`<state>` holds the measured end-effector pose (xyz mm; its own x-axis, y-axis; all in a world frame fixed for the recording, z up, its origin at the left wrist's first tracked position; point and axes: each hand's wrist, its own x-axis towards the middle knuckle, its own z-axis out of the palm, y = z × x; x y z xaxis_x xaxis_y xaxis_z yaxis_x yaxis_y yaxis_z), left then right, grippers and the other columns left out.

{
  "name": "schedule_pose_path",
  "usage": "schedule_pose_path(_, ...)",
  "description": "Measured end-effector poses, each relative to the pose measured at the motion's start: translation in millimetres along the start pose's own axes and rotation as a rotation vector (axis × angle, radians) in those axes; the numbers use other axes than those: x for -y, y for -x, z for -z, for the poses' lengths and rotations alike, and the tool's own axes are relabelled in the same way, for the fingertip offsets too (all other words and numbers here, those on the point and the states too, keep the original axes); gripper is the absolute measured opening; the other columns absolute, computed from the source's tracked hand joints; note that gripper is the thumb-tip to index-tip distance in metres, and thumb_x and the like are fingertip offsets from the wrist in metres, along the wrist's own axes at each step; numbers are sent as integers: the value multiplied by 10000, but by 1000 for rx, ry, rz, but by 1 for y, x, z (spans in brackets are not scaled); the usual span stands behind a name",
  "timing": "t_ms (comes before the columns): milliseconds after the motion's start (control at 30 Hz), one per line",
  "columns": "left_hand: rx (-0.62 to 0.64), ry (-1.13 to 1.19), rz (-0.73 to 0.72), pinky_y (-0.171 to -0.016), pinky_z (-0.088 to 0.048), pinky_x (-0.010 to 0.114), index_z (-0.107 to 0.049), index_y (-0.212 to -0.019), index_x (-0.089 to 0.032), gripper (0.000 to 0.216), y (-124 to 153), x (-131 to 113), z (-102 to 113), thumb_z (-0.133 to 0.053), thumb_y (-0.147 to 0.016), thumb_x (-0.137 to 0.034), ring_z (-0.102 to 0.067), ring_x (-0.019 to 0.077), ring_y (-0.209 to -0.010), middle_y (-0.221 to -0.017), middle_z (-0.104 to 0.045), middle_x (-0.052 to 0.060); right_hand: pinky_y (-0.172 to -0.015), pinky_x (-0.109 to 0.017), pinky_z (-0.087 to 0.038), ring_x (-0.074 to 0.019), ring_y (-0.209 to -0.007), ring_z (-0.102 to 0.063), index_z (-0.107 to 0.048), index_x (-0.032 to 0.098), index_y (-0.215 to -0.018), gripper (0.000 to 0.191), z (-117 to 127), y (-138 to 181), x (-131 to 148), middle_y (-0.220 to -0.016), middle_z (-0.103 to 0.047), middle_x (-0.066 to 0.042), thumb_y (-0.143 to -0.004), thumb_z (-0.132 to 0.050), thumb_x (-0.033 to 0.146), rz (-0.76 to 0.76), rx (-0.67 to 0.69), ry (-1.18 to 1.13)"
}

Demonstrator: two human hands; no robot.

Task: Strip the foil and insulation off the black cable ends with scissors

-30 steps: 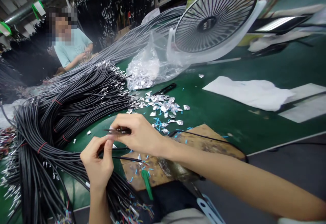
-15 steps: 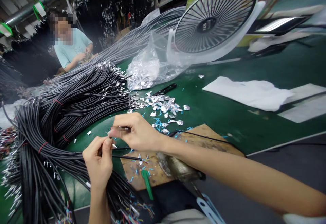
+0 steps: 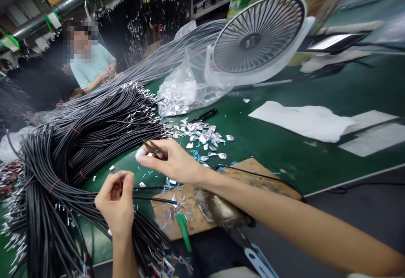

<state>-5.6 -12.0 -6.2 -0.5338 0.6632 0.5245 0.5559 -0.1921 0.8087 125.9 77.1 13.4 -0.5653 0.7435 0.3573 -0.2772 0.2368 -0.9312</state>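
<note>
My left hand is closed around the end of a thin black cable that runs right across a worn wooden board. Just above it, my right hand pinches a small dark tool, with a bit of white material at my fingertips. A large pile of black cables with foil-wrapped ends lies to the left of both hands.
Foil scraps and blue bits litter the green table. A clear bag of foil, a white fan, a black pen-like tool and white cloth lie beyond. Another person works at the far left.
My hands have drawn apart: the right hand lifted slightly with the tool and a white bit, the left hand dropped lower left with the cable. The camera tilted a little.
</note>
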Motion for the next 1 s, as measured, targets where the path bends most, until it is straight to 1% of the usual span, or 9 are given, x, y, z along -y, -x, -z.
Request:
schedule_pose_path(67, -13, 2, 24, -526, -423, 198, -725, -780, -167, 156, 0, 0, -1, -706, -687, -290, -498, 78, -509, -574, -584, -26, -508, -222, -310, -77, -557, -400, -585, 142, -694, 306, -1, 2, 2, -604, -489, 36, -768, -646, 433, -43, 50, -41)
schedule_pose_path(133, 7, -19, 32, -517, -407, 199, -741, -843, -180, 192, 1, 0, -2, -715, -690, -294, -463, 69, -488, -549, -554, -37, -482, -224, -276, -69, -513, -362, -600, 138, -678, 308, -2, 4, 3, -549, -460, 50, -773, -644, 428, -92, 79, -61)
schedule_pose_path(267, 15, -34, -5, -474, -373, 196, -750, -845, -194, 179, 3, 0, -2, -689, -738, -326, -470, 79, -501, -560, -551, -23, -460, -225, -241, -57, -471, -319, -598, 141, -625, 275, 0, 6, 6, -485, -402, 75, -770, -658, 366, -139, 112, -70)
schedule_pose_path(367, 40, -62, -44, -476, -370, 200, -752, -831, -198, 176, 3, -1, -1, -657, -776, -336, -489, 88, -522, -572, -566, -12, -459, -224, -248, -58, -471, -327, -578, 147, -580, 309, 0, 6, 7, -469, -385, 78, -752, -679, 383, -143, 112, -73)
schedule_pose_path(467, 44, -82, -82, -478, -368, 200, -749, -810, -191, 185, 3, -2, -1, -638, -794, -338, -502, 92, -529, -570, -576, -8, -463, -221, -263, -62, -480, -348, -582, 146, -586, 322, -1, 6, 7, -473, -390, 76, -743, -685, 407, -126, 113, -68)
schedule_pose_path(567, 42, -105, -120, -473, -361, 195, -744, -790, -192, 170, 2, -2, -1, -641, -794, -327, -508, 90, -536, -586, -594, -7, -466, -219, -270, -62, -484, -347, -595, 141, -622, 297, -1, 6, 4, -492, -416, 70, -765, -661, 392, -79, 116, -38)
schedule_pose_path(733, 72, -128, -133, -475, -359, 198, -744, -802, -200, 170, 2, 1, 1, -640, -801, -335, -516, 90, -542, -603, -608, -8, -462, -221, -254, -64, -490, -338, -563, 144, -602, 327, 0, 6, -2, -516, -412, 57, -808, -595, 396, -58, 129, 18)
schedule_pose_path(900, 75, -121, -148, -479, -366, 201, -740, -775, -194, 185, 2, 3, 2, -636, -799, -346, -517, 93, -540, -597, -607, -7, -470, -226, -252, -71, -496, -341, -545, 153, -609, 335, 1, 6, -2, -519, -400, 58, -782, -614, 432, -87, 152, 11)
schedule_pose_path(1000, 68, -119, -149, -474, -362, 199, -732, -758, -192, 176, 3, 0, 1, -637, -798, -335, -501, 86, -521, -574, -586, -16, -476, -228, -252, -66, -490, -332, -545, 152, -612, 296, 1, 6, -2, -520, -399, 61, -789, -595, 384, -82, 168, 3)
